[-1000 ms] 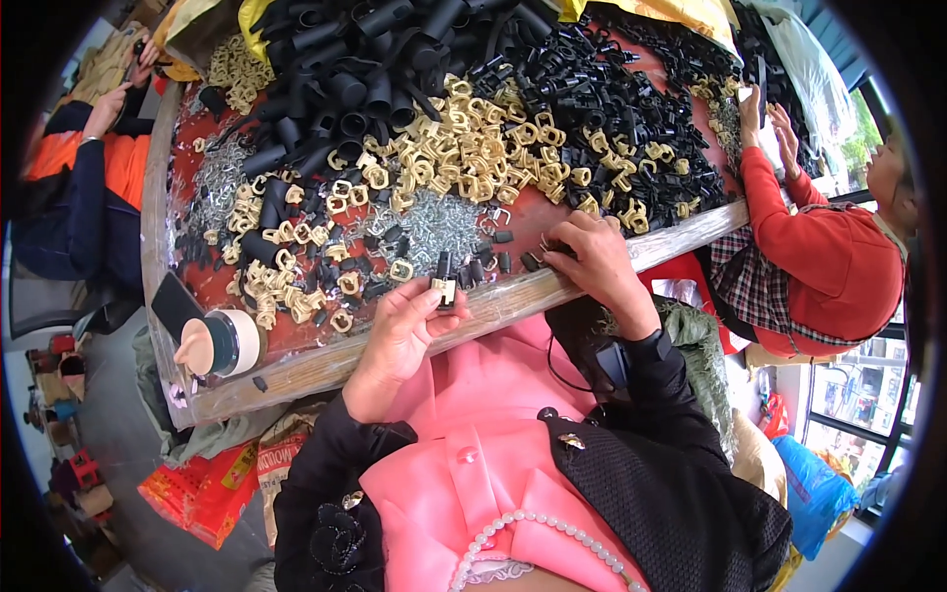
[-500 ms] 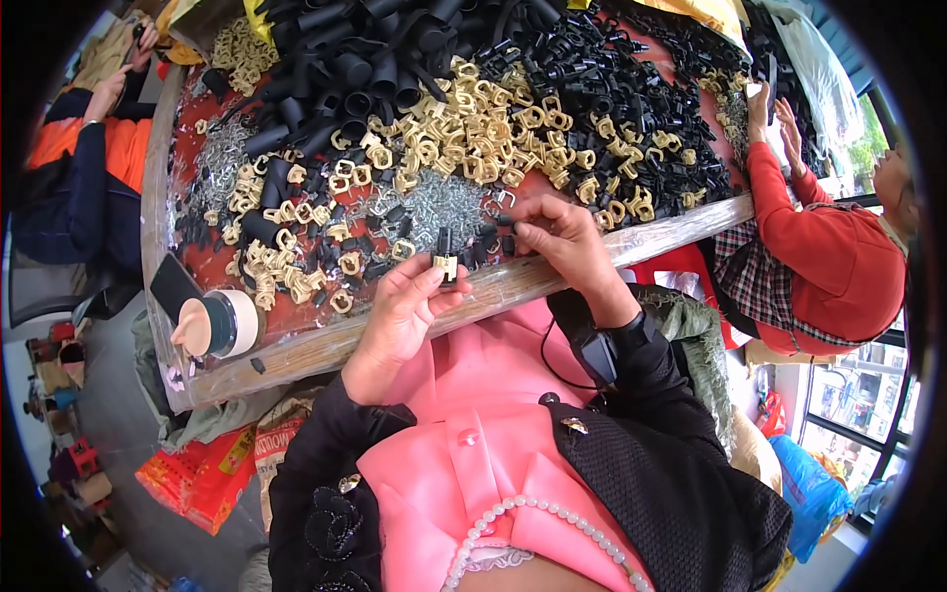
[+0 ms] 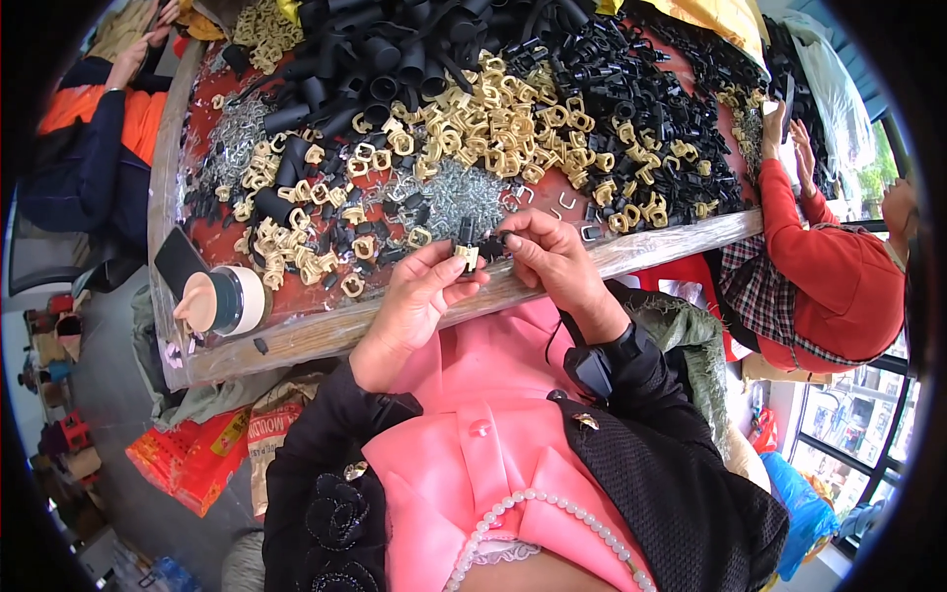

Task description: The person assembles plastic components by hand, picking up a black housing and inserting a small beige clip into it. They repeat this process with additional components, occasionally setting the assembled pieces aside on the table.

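**Now that the right hand (image 3: 557,255) is close, both hands sit side by side**

While the left hand (image 3: 419,296) pinches a small black and cream part (image 3: 467,259) between thumb and fingers, the right hand is just beside it. The part is upright, with its black end on top, above the near edge of the table (image 3: 631,252). The right thumb and finger are pressed together at a little dark piece (image 3: 504,238), too small to see well.

One second ago, the right hand was well apart, over to the right side. Half a second ago it was nearer, and now only a tiny gap shows between the hands. The left hand has the same grip as before.

Behind the hands is a heap of shiny metal clips (image 3: 454,202). Past that lie lots of cream rings (image 3: 493,123), and then big black tubes (image 3: 380,59). A jar (image 3: 229,301) and a dark flat thing (image 3: 181,262) are on the left.
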{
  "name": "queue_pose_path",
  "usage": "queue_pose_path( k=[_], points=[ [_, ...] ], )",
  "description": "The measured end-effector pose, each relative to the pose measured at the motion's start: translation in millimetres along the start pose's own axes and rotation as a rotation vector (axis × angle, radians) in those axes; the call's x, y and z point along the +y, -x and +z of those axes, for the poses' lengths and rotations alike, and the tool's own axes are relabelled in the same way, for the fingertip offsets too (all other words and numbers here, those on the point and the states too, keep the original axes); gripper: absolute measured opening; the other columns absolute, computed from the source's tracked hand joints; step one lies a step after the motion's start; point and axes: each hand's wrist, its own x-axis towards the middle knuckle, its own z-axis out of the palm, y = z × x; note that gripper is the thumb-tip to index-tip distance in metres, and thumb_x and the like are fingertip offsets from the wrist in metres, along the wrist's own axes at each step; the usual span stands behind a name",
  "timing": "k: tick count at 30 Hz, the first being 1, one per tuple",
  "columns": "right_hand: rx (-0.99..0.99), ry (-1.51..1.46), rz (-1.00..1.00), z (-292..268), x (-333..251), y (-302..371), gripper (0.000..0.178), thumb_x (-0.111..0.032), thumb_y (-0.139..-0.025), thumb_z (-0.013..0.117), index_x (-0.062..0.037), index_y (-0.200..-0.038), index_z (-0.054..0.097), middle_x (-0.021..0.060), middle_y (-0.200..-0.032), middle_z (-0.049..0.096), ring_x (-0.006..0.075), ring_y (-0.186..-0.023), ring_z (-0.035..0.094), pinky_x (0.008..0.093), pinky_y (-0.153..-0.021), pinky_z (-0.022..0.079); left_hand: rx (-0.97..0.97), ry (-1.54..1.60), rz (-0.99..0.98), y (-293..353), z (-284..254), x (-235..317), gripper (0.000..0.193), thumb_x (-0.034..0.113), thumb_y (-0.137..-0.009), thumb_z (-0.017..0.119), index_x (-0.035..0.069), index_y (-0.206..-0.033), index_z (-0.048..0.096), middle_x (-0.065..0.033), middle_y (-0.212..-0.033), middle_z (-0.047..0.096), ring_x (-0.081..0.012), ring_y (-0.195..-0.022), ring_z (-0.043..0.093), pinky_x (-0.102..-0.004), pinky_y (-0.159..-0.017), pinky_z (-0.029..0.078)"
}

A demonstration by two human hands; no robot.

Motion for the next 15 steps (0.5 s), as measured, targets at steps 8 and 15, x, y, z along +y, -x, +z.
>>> queue_pose_path(
  k=[8, 15],
  points=[
    [-0.070, -0.056, -0.143, 12.9, 10.1, 2.9, 0.013, -0.010, -0.082, 0.052, -0.0005, -0.092, 0.052, 0.0001, -0.073, 0.052, 0.0052, -0.067, 0.051, 0.0169, -0.060, 0.041, 0.030, 0.026, -0.007, 0.6, 3.0, 0.9, 0.025, 0.008, -0.079, 0.054, -0.001, -0.102, 0.049, -0.0092, -0.093, 0.058, -0.0149, -0.079, 0.057, -0.0259, -0.071, 0.049],
    [-0.023, 0.004, -0.166, 17.8, 14.7, 4.2, 0.022, -0.007, -0.081, 0.054, -0.0009, -0.100, 0.046, 0.0010, -0.076, 0.052, 0.0055, -0.067, 0.051, 0.0167, -0.060, 0.041, 0.038, 0.000, -0.033, 1.7, 2.4, -0.4, 0.026, 0.010, -0.077, 0.058, 0.002, -0.102, 0.053, -0.0053, -0.094, 0.057, -0.0126, -0.082, 0.055, -0.0270, -0.074, 0.046]
  ],
)
